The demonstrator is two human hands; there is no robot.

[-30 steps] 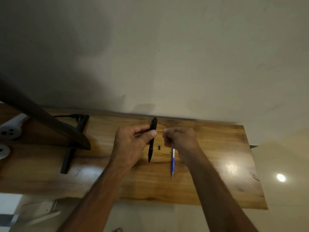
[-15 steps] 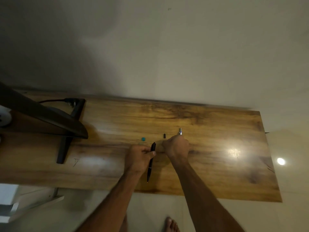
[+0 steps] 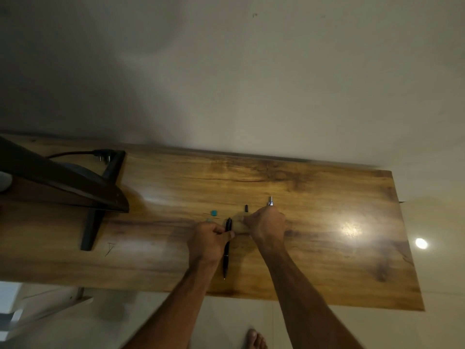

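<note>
A black pen (image 3: 227, 250) is being gripped near its upper end by the curled fingers of the left hand (image 3: 210, 241), low over the table (image 3: 327, 260), with its tip pointing toward the near edge. The right hand (image 3: 266, 224), just beside it, is being held curled over a silver-tipped pen (image 3: 270, 201). Whether that pen is being gripped cannot be told. A small black part (image 3: 246, 208) and a teal piece (image 3: 214, 212) are lying just beyond.

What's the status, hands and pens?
Left hand grips black pen. Right hand curled round silver-tipped pen, tip poking out. Small black part and teal piece loose on wooden table beyond the hands.
</note>
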